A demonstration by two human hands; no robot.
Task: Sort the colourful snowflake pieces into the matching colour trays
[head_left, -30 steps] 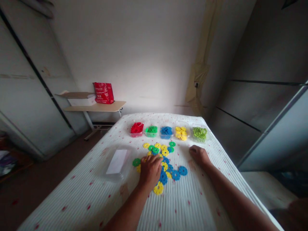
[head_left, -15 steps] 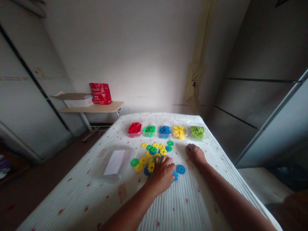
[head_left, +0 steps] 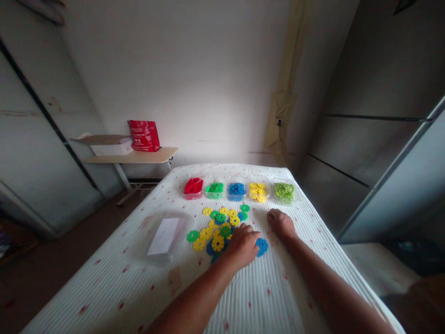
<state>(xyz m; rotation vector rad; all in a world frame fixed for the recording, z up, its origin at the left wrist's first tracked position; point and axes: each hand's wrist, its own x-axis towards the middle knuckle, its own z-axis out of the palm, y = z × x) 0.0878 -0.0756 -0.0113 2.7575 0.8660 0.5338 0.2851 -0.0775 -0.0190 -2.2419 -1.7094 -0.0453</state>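
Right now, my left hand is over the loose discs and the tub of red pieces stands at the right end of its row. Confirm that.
Wrong end: the head view shows the tub of red pieces at the left end of its row. Your left hand is over the loose discs.

On the cloth (head_left: 114,287), five tubs (head_left: 236,198) stand in one row at the far end. Before them lie the scattered discs (head_left: 218,243); the left hand (head_left: 245,245) is over their right part, and the right hand (head_left: 282,225) is farther right. To the left of the discs lies a flat container (head_left: 160,260). Farther behind, at the left, a side table (head_left: 163,156) bears a box (head_left: 111,148) and, right of it, a bag (head_left: 145,136).
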